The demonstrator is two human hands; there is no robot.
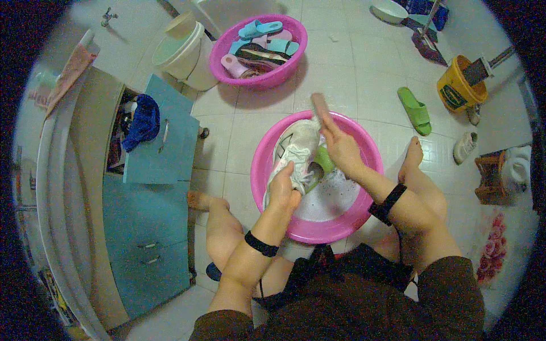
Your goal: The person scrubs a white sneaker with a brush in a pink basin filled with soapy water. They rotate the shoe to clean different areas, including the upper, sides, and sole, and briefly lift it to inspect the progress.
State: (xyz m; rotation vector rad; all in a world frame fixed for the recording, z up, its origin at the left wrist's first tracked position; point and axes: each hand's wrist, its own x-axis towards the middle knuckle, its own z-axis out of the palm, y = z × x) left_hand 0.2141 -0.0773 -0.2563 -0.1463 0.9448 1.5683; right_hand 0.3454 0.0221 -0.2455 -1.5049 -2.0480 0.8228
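A pink plastic basin (374, 170) with sudsy water (326, 202) stands on the floor between the person's legs. Over its left side, my left hand (285, 187) grips a white lace-up sneaker (302, 134), toe pointing away from me. My right hand (339, 145) is closed around a scrubbing brush (319, 104), whose bristles are at the right side of the toe. Under the sneaker, a green slipper (325, 160) lies partly hidden in the basin.
Another pink basin (300, 55) holds several slippers and shoes, beside white buckets (200, 64). A blue-green cabinet (147, 213) with an open door is at left. At right are a green slipper (414, 111), a yellow bucket (454, 96) and a white sneaker (465, 148).
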